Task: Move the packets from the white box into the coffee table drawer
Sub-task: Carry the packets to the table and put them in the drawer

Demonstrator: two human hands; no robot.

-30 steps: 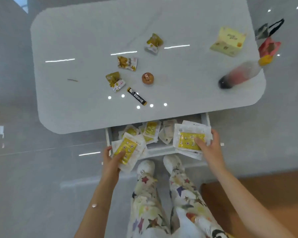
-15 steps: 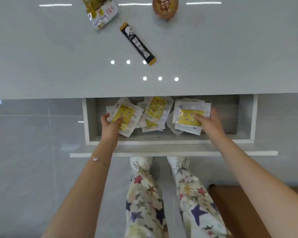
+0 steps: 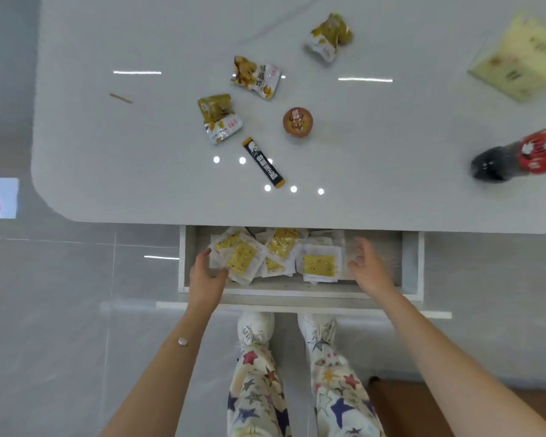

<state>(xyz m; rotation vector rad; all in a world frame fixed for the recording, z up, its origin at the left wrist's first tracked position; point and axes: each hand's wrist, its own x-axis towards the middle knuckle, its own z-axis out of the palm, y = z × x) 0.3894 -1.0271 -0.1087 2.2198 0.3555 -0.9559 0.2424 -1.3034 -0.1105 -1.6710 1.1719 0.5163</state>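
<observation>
The coffee table drawer (image 3: 411,263) stands pulled out under the table's front edge. Several white packets with yellow labels lie in it: a left pile (image 3: 241,257), a middle pile (image 3: 281,247) and a right stack (image 3: 319,262). My left hand (image 3: 206,279) rests at the left pile's edge, fingers spread, touching it but not gripping. My right hand (image 3: 367,265) hovers just right of the right stack, fingers apart, holding nothing. A pale yellow-white box (image 3: 521,62) sits at the table's far right corner.
On the white tabletop (image 3: 108,146) lie three crumpled snack wrappers (image 3: 218,116), a black stick sachet (image 3: 264,163), a small round cup (image 3: 297,121) and a red-labelled bottle (image 3: 521,156) on its side. My legs and shoes (image 3: 255,329) stand below the drawer.
Both hands have let go of their packet stacks, which now lie in the drawer. The right hand has drawn away to the right; the camera has pulled back from the drawer.
</observation>
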